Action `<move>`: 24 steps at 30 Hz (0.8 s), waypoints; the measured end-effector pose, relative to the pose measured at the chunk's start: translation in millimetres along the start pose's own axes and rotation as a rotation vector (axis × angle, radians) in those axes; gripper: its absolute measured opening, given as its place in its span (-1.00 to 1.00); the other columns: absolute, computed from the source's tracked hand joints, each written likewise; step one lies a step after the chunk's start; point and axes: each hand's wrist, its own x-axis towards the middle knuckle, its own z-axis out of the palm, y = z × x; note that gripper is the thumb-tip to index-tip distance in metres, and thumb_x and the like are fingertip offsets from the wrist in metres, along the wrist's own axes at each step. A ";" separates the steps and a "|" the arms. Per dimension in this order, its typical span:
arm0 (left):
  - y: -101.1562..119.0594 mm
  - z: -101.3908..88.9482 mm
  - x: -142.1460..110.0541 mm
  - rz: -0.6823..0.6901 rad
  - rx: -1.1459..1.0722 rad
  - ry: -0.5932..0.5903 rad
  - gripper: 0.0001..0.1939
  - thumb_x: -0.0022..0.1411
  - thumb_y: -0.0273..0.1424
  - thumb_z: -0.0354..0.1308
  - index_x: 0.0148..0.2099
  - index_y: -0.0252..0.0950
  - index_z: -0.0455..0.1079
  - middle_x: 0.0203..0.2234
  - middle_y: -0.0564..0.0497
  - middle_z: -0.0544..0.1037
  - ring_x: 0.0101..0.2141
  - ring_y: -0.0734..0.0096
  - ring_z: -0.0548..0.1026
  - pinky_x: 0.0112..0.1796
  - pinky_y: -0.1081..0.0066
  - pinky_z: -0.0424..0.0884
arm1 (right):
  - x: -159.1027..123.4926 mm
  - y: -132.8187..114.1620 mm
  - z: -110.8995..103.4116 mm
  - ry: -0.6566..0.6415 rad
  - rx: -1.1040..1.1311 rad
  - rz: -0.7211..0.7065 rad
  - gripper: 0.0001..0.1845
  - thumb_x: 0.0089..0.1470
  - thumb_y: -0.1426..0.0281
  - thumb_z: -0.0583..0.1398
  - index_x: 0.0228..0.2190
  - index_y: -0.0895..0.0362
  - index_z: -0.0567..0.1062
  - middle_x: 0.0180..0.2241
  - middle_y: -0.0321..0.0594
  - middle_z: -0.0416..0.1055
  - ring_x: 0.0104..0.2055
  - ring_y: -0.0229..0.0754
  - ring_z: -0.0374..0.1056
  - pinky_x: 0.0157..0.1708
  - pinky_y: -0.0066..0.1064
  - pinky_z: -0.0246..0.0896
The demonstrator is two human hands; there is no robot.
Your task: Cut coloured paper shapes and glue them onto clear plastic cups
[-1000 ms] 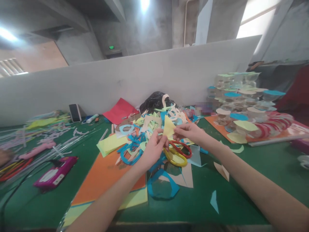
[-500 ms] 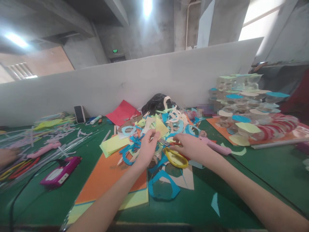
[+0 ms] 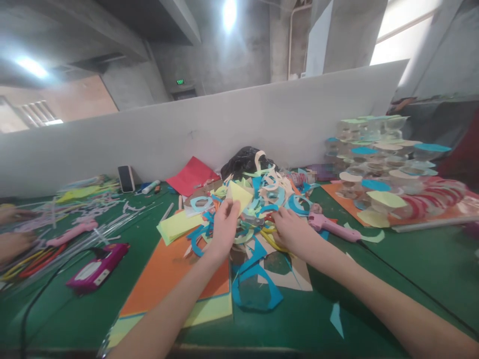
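Between thumb and fingers, my left hand pinches a piece of yellow paper. My right hand is closed on the yellow handles of a pair of scissors, partly hidden by the fingers. The metal blades point left, toward my left hand, just below the yellow paper. Under and behind both hands lies a heap of paper offcuts in blue, cream and pale green, many with rounded cutouts. A blue offcut with a large hole lies nearest me.
Orange sheets lie front left. A pink glue gun rests right, its cord trailing. Stacked clear cups with paper tops stand back right. A magenta box, a phone and another person's hands are left.
My right hand has closed in over the scissors' handles, covering more of them. The yellow paper has shifted slightly left with my left hand. The other person's hands show more at left.
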 end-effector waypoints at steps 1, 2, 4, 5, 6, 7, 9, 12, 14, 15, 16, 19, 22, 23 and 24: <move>-0.7 0.1 0.3 0.001 -0.003 -0.003 -0.71 0.30 -0.17 0.03 -0.40 -0.23 0.25 -0.55 0.11 0.33 -0.49 0.46 0.25 -0.43 0.46 0.17 | -0.9 -1.2 -1.1 -0.001 -0.004 0.009 -0.68 0.11 0.59 0.05 -0.11 0.35 0.45 -0.11 0.12 0.37 -0.11 0.09 0.36 -0.18 -0.27 0.19; -2.1 0.5 0.7 0.001 -0.004 -0.009 -0.72 0.30 -0.17 0.04 -0.39 -0.23 0.25 -0.54 0.11 0.32 -0.49 0.46 0.25 -0.43 0.46 0.17 | -1.8 -2.6 -2.1 -0.001 -0.007 0.015 -0.69 0.11 0.59 0.05 -0.12 0.35 0.45 -0.12 0.12 0.37 -0.16 0.06 0.38 -0.23 -0.29 0.20; -6.1 1.7 1.8 0.005 -0.005 -0.019 -0.72 0.29 -0.17 0.05 -0.39 -0.23 0.26 -0.53 0.12 0.30 -0.48 0.47 0.26 -0.43 0.46 0.17 | -3.3 -5.6 -3.3 0.006 -0.010 0.024 -0.70 0.09 0.60 0.06 -0.13 0.33 0.44 -0.13 0.12 0.36 -0.21 0.02 0.40 -0.31 -0.32 0.19; -8.2 2.4 2.4 0.009 -0.008 -0.022 -0.73 0.28 -0.17 0.05 -0.38 -0.23 0.27 -0.53 0.12 0.30 -0.48 0.47 0.27 -0.42 0.46 0.18 | -3.7 -7.0 -3.5 0.013 -0.013 0.028 -0.70 0.08 0.60 0.07 -0.13 0.33 0.43 -0.13 0.11 0.36 -0.20 0.01 0.40 -0.31 -0.33 0.19; -9.9 3.0 2.9 0.012 -0.012 -0.021 -0.73 0.27 -0.17 0.06 -0.38 -0.23 0.27 -0.52 0.12 0.30 -0.47 0.47 0.28 -0.41 0.46 0.19 | -3.8 -8.1 -3.4 0.021 -0.016 0.035 -0.70 0.07 0.61 0.07 -0.13 0.32 0.43 -0.14 0.10 0.36 -0.18 0.02 0.40 -0.31 -0.34 0.19; -11.2 3.4 3.2 0.011 -0.015 -0.021 -0.73 0.27 -0.17 0.07 -0.38 -0.23 0.27 -0.51 0.12 0.30 -0.47 0.47 0.28 -0.41 0.46 0.19 | -3.5 -8.7 -3.1 0.030 -0.014 0.050 -0.71 0.08 0.60 0.08 -0.13 0.31 0.42 -0.14 0.09 0.36 -0.16 0.03 0.39 -0.30 -0.34 0.19; -11.9 4.0 3.3 0.001 -0.007 -0.021 -0.73 0.26 -0.16 0.07 -0.38 -0.23 0.27 -0.51 0.13 0.28 -0.48 0.47 0.24 -0.42 0.46 0.17 | -1.6 -8.1 -2.1 0.068 0.012 0.095 -0.76 0.11 0.55 0.10 -0.15 0.31 0.39 -0.14 0.07 0.35 -0.15 0.03 0.40 -0.31 -0.35 0.19; -9.7 4.3 2.1 -0.012 0.044 -0.013 -0.73 0.26 -0.17 0.05 -0.39 -0.23 0.25 -0.55 0.16 0.20 -0.50 0.48 0.17 -0.44 0.46 0.11 | 3.2 -1.1 -1.5 0.174 0.097 0.172 -0.74 0.16 0.42 0.16 -0.13 0.30 0.36 -0.09 0.08 0.33 -0.12 0.03 0.40 -0.32 -0.36 0.20; -7.6 4.5 0.9 -0.011 0.058 -0.010 -0.73 0.26 -0.18 0.06 -0.40 -0.23 0.24 -0.56 0.16 0.17 -0.50 0.48 0.14 -0.45 0.46 0.09 | 6.2 7.0 -3.0 0.235 0.171 0.225 -0.68 0.15 0.33 0.19 -0.11 0.27 0.35 -0.04 0.08 0.32 -0.11 0.03 0.40 -0.33 -0.36 0.19; -6.6 4.5 0.4 -0.008 0.050 -0.005 -0.73 0.25 -0.18 0.06 -0.40 -0.23 0.24 -0.56 0.16 0.17 -0.50 0.48 0.14 -0.45 0.46 0.09 | 7.2 11.5 -4.6 0.253 0.219 0.258 -0.66 0.14 0.27 0.20 -0.12 0.24 0.36 -0.04 0.06 0.33 -0.12 0.03 0.41 -0.33 -0.35 0.19; -5.5 4.5 -0.1 -0.007 0.035 0.002 -0.73 0.25 -0.17 0.07 -0.40 -0.23 0.24 -0.56 0.16 0.18 -0.51 0.48 0.15 -0.46 0.46 0.09 | 7.9 16.1 -6.6 0.261 0.276 0.293 -0.65 0.13 0.22 0.20 -0.15 0.20 0.37 -0.06 0.03 0.36 -0.14 0.03 0.41 -0.34 -0.35 0.19; -1.8 3.3 -1.3 -0.007 -0.009 0.049 -0.73 0.28 -0.16 0.05 -0.38 -0.22 0.24 -0.57 0.15 0.23 -0.51 0.47 0.19 -0.46 0.46 0.12 | 8.6 27.3 -14.6 0.262 0.488 0.370 -0.61 0.08 0.10 0.20 -0.20 0.14 0.40 -0.19 -0.05 0.46 -0.18 0.03 0.42 -0.33 -0.33 0.20; 1.9 1.0 -1.5 -0.004 -0.061 0.094 -0.72 0.30 -0.12 0.02 -0.33 -0.20 0.26 -0.59 0.14 0.27 -0.53 0.47 0.23 -0.47 0.47 0.16 | 8.6 32.9 -21.9 0.246 0.693 0.379 -0.61 0.07 0.10 0.20 -0.20 0.13 0.41 -0.18 -0.05 0.50 -0.15 0.01 0.43 -0.27 -0.32 0.23; 2.8 0.3 -1.3 0.006 -0.085 0.107 -0.71 0.30 -0.10 0.03 -0.33 -0.20 0.25 -0.59 0.14 0.27 -0.53 0.48 0.23 -0.47 0.47 0.17 | 8.7 33.7 -23.2 0.237 0.736 0.373 -0.63 0.08 0.12 0.19 -0.19 0.13 0.40 -0.14 -0.05 0.50 -0.13 0.00 0.42 -0.25 -0.33 0.24; 3.5 -0.4 -1.0 0.019 -0.109 0.117 -0.71 0.29 -0.10 0.03 -0.34 -0.20 0.24 -0.58 0.15 0.27 -0.54 0.48 0.24 -0.46 0.48 0.18 | 8.9 34.2 -23.5 0.216 0.760 0.370 -0.63 0.08 0.13 0.19 -0.18 0.12 0.38 -0.12 -0.05 0.50 -0.12 -0.01 0.42 -0.25 -0.34 0.24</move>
